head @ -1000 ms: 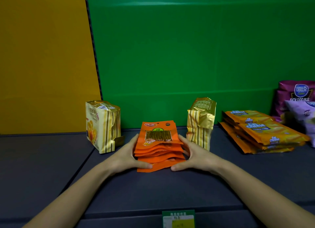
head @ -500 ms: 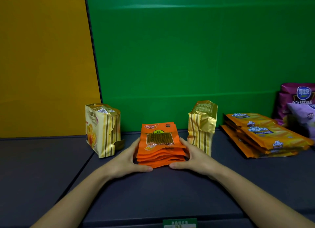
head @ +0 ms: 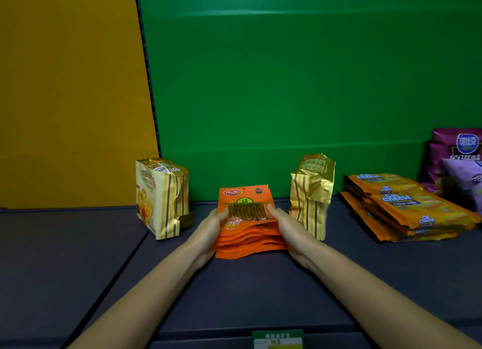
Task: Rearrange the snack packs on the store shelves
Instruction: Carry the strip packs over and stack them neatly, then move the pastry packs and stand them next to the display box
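Note:
A stack of several orange snack packs (head: 247,233) lies flat on the dark shelf (head: 260,291), in the middle. My left hand (head: 208,231) presses against the stack's left side with straight fingers, its tips touching the top pack. My right hand (head: 287,228) presses the right side the same way. A gold striped pack (head: 161,197) stands upright to the left of the stack. Another gold striped pack (head: 310,194) stands to its right.
A pile of yellow-orange Cal Cheese packs (head: 407,207) lies on the shelf at the right. Purple bags (head: 459,160) stand at the far right. Green back panel (head: 287,87) and yellow panel (head: 70,87) close the shelf. A price label (head: 277,339) sits on the front edge.
Both hands slid from the stack's front corners forward along its sides. The fanned-out stack was pushed together and slightly toward the back.

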`<action>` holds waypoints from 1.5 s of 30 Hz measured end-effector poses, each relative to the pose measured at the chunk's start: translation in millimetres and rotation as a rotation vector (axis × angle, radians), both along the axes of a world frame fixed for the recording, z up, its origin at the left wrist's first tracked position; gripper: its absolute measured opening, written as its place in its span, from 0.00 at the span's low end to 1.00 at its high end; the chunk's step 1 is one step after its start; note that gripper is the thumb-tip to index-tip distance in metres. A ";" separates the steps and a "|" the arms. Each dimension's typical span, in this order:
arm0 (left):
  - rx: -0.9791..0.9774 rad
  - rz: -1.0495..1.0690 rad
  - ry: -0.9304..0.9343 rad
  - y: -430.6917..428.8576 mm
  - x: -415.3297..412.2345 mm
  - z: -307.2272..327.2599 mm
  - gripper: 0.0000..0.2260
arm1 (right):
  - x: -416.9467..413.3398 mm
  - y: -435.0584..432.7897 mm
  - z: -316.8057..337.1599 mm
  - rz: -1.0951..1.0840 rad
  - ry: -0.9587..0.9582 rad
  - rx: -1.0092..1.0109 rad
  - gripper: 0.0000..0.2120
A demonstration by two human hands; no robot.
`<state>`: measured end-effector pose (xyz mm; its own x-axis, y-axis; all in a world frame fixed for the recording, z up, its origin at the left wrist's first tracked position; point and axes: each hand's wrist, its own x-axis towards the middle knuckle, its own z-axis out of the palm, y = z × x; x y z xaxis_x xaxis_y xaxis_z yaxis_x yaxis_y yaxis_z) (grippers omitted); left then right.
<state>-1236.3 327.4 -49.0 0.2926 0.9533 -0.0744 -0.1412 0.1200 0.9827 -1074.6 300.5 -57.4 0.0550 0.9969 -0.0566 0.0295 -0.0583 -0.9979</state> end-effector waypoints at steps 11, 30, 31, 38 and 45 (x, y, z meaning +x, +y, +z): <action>0.466 0.187 0.473 -16.8 -4.6 10.2 0.18 | 15.9 -23.4 9.7 -0.048 -0.315 0.086 0.27; 0.543 0.793 0.661 41.5 -41.6 2.8 0.56 | 34.6 -22.2 19.5 -0.860 -0.302 0.429 0.53; 0.545 0.830 0.661 44.5 -38.3 2.2 0.55 | 32.9 -18.8 18.0 -0.881 -0.276 0.397 0.53; 0.571 0.964 0.681 63.8 -35.4 -7.1 0.49 | 29.7 -6.8 10.4 -0.984 -0.282 0.276 0.50; 0.477 0.975 0.596 65.0 -46.8 -5.9 0.43 | 40.4 -13.5 12.9 -1.028 -0.231 0.178 0.44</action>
<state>-1283.0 392.4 -54.9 -0.5147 0.7225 0.4616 0.5135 -0.1714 0.8408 -1034.3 287.0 -44.5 0.8649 0.4584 0.2042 0.2382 -0.0169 -0.9711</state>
